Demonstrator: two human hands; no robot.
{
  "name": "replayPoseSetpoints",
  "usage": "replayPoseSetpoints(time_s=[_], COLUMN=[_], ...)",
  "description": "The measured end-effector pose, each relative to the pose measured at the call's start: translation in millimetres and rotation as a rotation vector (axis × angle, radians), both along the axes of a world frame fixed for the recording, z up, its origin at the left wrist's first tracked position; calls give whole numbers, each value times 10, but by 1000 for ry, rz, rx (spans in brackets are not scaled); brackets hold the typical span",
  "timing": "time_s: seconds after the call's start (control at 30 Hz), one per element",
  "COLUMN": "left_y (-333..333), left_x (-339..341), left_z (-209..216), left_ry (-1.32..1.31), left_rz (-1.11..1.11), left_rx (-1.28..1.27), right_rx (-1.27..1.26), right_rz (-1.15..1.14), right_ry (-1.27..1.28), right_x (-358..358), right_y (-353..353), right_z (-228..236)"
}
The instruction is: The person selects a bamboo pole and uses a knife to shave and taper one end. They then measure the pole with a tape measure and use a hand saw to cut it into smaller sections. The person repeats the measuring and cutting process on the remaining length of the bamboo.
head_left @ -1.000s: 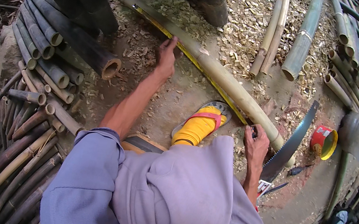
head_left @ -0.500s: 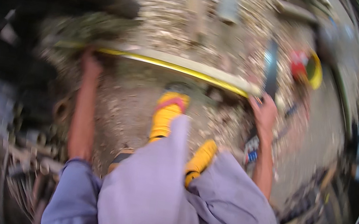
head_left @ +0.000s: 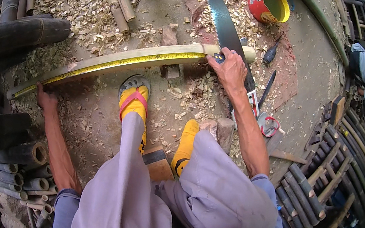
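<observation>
both hands' fingers press a yellow tape measure (head_left: 124, 62) along the bamboo pole (head_left: 104, 64), sawdust ground around.

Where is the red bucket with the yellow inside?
In the head view the red bucket lies on its side at the top, right of the middle, just right of the saw blade and beyond the right hand.

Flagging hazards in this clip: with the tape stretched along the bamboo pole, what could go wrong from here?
The yellow tape measure is pinned only by the left hand and right hand; either end might slip and skew the reading. The saw blade lies right beside the right hand, so a cut seems possible. The bamboo pole could roll on the wood block.
</observation>
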State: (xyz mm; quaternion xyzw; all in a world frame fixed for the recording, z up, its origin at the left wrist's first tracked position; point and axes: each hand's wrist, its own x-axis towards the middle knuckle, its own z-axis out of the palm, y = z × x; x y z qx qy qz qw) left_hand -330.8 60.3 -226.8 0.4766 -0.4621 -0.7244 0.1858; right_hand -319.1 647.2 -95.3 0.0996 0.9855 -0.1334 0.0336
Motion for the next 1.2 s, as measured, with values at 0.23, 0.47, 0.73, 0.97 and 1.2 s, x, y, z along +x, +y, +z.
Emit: replayPoseSetpoints(time_s=[0.23,0.47,0.73,0.97,1.2], left_y=[-96,-182,228,2795,3472], left_x=[29,64,0,647,788], left_z=[-97,-156,76,930,1001], left_ry=[52,76,142,-55,243], left_rz=[0,-46,-118,-938,-1961], left_rx=[112,86,65,207,-122], right_rx=[0,-19,-156,-402,-667], right_rz=[-14,12,80,115,-288], right_ry=[-32,-9,-10,-231,-173], right_x=[-35,-35,135,1000,1742], right_y=[-15,-6,-4,-472,-415], right_z=[24,8,45,296,401])
